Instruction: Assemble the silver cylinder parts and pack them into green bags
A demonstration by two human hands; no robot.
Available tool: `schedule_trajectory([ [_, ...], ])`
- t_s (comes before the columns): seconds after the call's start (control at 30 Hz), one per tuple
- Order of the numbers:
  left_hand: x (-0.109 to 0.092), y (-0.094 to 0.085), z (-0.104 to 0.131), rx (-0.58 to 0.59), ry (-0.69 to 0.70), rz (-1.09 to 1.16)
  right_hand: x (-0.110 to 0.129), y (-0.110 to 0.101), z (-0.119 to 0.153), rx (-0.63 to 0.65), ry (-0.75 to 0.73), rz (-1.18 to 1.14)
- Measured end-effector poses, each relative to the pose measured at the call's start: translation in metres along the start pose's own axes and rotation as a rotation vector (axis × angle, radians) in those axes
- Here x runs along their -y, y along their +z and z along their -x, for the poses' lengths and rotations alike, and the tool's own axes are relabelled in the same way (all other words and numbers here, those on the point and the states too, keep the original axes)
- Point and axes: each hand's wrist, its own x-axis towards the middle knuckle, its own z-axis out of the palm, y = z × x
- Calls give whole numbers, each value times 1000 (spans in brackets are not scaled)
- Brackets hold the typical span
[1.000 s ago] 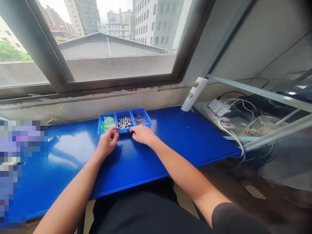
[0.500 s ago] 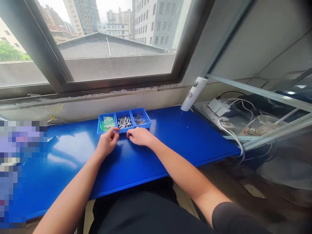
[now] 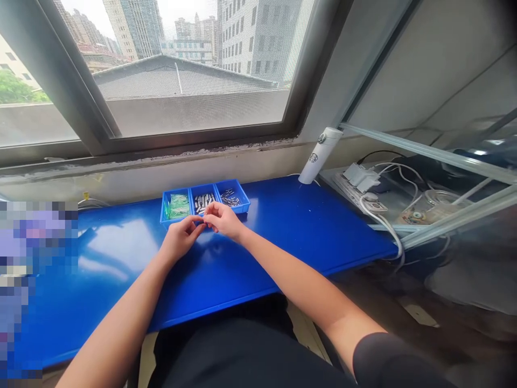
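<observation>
My left hand (image 3: 182,237) and my right hand (image 3: 223,221) meet at the fingertips, just in front of a blue bin (image 3: 165,214) with three compartments. Both hands are closed in a pinch; whatever sits between the fingers is too small to make out. Green-looking clear packets (image 3: 177,206) fill the left compartment. Short black and silver cylindrical pieces (image 3: 203,201) lie in the middle one, partly covered by my right hand. Thin dark metal pieces (image 3: 230,197) are heaped in the right compartment.
The bin stands on a blue table (image 3: 283,242) below a window. A white tumbler (image 3: 320,156) is at the back right. Beyond the table's right edge are a power strip (image 3: 374,203) with white chargers, cables, and a metal frame (image 3: 436,151). The far left is pixelated.
My right hand has moved left and slightly up, so its fingertips now meet those of my left hand. My left hand has shifted slightly right.
</observation>
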Motion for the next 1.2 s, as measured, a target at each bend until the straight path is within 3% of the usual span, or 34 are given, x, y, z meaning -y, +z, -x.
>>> schedule_trajectory([
  [0.23, 2, -2, -1, -83, -13, -68, 0, 0, -1, -91, 36, 25],
  [0.67, 1, -3, -1, -153, -58, -74, -2, 0, -2, -93, 95, -11],
  [0.97, 1, -4, -2, -132, -73, -80, -4, -2, 2, -76, -50, 198],
  [1.2, 0, -6, -3, -84, -76, -117, -2, -4, 2, -64, -50, 273],
])
